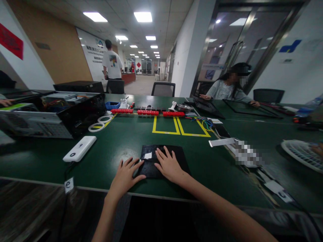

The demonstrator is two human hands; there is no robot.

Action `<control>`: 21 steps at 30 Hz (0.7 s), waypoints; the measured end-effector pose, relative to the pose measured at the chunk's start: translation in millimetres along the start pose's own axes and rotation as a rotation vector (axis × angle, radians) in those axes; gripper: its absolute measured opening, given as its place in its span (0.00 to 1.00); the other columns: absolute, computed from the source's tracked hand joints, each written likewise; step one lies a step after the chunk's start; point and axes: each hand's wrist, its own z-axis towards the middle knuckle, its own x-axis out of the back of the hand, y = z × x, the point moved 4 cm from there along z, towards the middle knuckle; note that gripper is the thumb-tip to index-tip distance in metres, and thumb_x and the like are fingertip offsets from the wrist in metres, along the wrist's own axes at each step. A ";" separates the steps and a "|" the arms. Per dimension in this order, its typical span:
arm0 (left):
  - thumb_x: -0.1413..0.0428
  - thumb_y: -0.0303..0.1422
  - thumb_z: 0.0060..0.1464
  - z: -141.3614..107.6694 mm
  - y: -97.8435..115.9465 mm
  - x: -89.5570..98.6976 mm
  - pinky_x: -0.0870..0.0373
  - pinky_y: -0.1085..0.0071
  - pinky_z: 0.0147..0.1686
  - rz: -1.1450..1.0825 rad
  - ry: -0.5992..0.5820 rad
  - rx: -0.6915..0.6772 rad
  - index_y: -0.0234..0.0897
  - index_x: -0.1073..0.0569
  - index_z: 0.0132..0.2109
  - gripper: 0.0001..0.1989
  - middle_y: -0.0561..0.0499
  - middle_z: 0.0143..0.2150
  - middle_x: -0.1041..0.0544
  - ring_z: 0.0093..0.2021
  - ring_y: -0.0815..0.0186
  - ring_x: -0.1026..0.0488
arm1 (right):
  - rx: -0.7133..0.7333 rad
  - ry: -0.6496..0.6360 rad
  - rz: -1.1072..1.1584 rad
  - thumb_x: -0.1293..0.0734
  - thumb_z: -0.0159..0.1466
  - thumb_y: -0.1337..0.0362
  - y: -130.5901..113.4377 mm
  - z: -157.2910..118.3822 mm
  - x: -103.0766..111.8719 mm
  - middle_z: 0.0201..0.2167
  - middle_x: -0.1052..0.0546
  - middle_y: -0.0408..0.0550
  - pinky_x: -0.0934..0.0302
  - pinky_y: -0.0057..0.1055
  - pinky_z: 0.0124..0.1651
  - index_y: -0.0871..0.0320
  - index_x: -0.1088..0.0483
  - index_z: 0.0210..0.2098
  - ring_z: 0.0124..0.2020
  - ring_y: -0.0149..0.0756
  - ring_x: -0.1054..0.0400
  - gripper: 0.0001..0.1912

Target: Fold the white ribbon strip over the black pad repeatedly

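A flat black sheet or pouch [180, 156] lies on the green table near its front edge, with a small white label [147, 155] on its left part. My right hand [168, 163] rests on top of it, fingers spread. At its left edge is my left hand [127, 176], also with fingers apart, the fingertips touching or very close to the black item. Neither hand grips anything.
The green table [121, 134] holds a white power bank [80, 148] and an open computer case [58, 117] at left, white rings [96, 127], red strips [148, 112], yellow tape outlines [166, 133] and cables [207, 124]. A person [230, 84] sits at right.
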 end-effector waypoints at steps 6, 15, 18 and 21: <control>0.43 0.49 0.51 0.3 -0.5 -0.2 0.50 0.41 0.57 -0.025 -0.017 0.003 0.49 0.35 0.59 0.29 0.46 0.59 0.31 0.60 0.48 0.40 | 0.015 0.022 0.182 0.50 0.67 0.51 43.2 -11.7 30.2 0.67 0.51 0.49 0.53 0.52 0.61 0.51 0.52 0.65 0.66 0.46 0.58 0.29; 0.45 0.48 0.53 0.1 1.1 0.6 0.50 0.42 0.57 -0.022 -0.021 0.008 0.48 0.35 0.59 0.28 0.46 0.59 0.31 0.61 0.49 0.40 | -0.639 0.584 -0.328 0.51 0.63 0.52 206.7 -161.0 94.6 0.53 0.35 0.73 0.45 0.52 0.53 0.71 0.40 0.56 0.55 0.59 0.41 0.32; 0.44 0.50 0.52 0.0 2.2 1.5 0.50 0.43 0.58 -0.024 -0.018 0.009 0.47 0.35 0.59 0.29 0.46 0.59 0.31 0.61 0.48 0.40 | -0.786 0.553 -0.468 0.51 0.62 0.47 242.6 -209.4 89.8 0.50 0.32 0.74 0.41 0.52 0.45 0.69 0.41 0.57 0.50 0.62 0.38 0.36; 0.44 0.49 0.51 0.0 3.2 2.8 0.51 0.43 0.58 -0.036 -0.013 0.017 0.47 0.35 0.59 0.29 0.45 0.59 0.31 0.61 0.48 0.40 | -0.788 0.501 -0.467 0.51 0.60 0.45 269.8 -234.7 75.6 0.41 0.26 0.72 0.40 0.49 0.33 0.62 0.41 0.58 0.38 0.59 0.32 0.35</control>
